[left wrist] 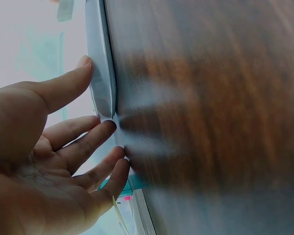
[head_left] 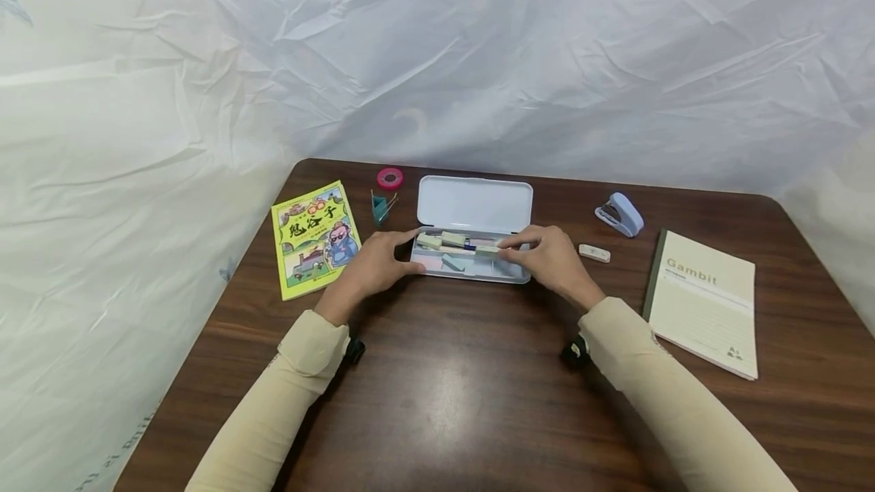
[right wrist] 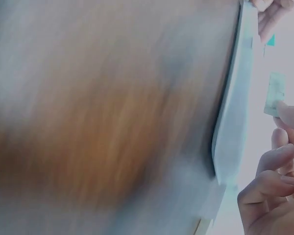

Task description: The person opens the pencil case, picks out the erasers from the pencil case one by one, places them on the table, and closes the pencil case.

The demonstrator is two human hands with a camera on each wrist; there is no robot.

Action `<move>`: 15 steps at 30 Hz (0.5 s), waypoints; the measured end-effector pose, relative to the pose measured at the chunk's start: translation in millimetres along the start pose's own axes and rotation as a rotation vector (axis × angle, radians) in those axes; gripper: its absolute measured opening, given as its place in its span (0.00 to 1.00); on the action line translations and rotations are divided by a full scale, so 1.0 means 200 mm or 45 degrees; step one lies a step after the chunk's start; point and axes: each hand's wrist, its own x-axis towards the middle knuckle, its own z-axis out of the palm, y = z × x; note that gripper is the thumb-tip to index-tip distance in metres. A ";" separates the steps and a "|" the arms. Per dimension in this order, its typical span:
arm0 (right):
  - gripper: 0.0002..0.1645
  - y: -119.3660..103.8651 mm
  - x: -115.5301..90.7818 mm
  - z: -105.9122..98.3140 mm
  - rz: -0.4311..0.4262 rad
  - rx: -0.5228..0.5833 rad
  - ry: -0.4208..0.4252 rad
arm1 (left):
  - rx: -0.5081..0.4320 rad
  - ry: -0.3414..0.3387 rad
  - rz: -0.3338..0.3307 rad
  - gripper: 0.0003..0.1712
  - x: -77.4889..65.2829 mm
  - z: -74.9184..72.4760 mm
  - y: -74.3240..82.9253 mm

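An open pencil case (head_left: 447, 275) lies on the table in the head view, its white lid (head_left: 475, 202) tilted back. My left hand (head_left: 379, 260) holds the case's left end, thumb at the front wall and fingertips round the corner, as the left wrist view also shows. Over the right half of the case, my right hand (head_left: 550, 257) pinches a small pale eraser (right wrist: 274, 94) between thumb and fingertip. Two similar erasers (head_left: 454, 239) lie inside with pens. In the front part of the case sits a small teal piece (head_left: 453, 263).
Left of the case are a yellow comic book (head_left: 314, 241), a teal binder clip (head_left: 380, 208) and a pink tape roll (head_left: 390, 178). To the right stand a light-blue stapler (head_left: 620, 215), a white eraser (head_left: 595, 253) and a cream notebook (head_left: 707, 302). White sheeting (head_left: 478, 59) hangs behind the table.
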 end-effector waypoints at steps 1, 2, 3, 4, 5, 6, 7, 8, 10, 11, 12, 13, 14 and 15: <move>0.11 0.01 -0.01 -0.02 -0.001 -0.017 0.016 | -0.003 -0.001 -0.004 0.46 0.00 0.00 0.00; 0.11 0.02 -0.01 -0.04 -0.006 -0.032 0.033 | -0.006 -0.001 -0.008 0.47 0.00 0.00 0.01; 0.11 0.04 -0.02 -0.06 -0.003 -0.052 0.051 | -0.008 -0.002 -0.013 0.47 0.00 0.00 0.01; 0.11 0.05 -0.03 -0.08 0.000 -0.067 0.065 | -0.005 -0.002 -0.019 0.47 0.00 0.00 0.01; 0.11 0.07 -0.04 -0.11 0.007 -0.078 0.077 | -0.001 -0.003 -0.022 0.47 0.00 0.00 0.01; 0.12 0.08 -0.05 -0.13 0.014 -0.085 0.085 | 0.002 -0.004 -0.025 0.47 0.00 0.00 0.01; 0.12 0.10 -0.06 -0.15 0.023 -0.092 0.092 | 0.006 -0.003 -0.025 0.47 0.00 0.00 0.01; 0.12 0.11 -0.07 -0.17 0.033 -0.099 0.097 | 0.010 -0.003 -0.024 0.47 -0.01 0.00 0.01; 0.13 0.14 -0.09 -0.21 0.049 -0.112 0.098 | 0.015 -0.004 -0.020 0.47 0.00 0.00 0.01; 0.13 0.16 -0.10 -0.23 0.054 -0.121 0.101 | 0.013 -0.004 -0.019 0.47 -0.01 0.00 0.01; 0.13 0.17 -0.11 -0.24 0.058 -0.125 0.103 | 0.010 -0.004 -0.016 0.47 -0.01 0.00 0.01; 0.14 0.19 -0.12 -0.26 0.062 -0.132 0.105 | 0.008 -0.004 -0.016 0.46 -0.01 0.00 0.01; 0.14 0.20 -0.13 -0.28 0.062 -0.142 0.107 | 0.004 -0.005 -0.016 0.46 -0.01 0.00 0.01; 0.14 0.22 -0.13 -0.29 0.065 -0.147 0.111 | 0.000 -0.006 -0.016 0.46 -0.01 0.00 0.01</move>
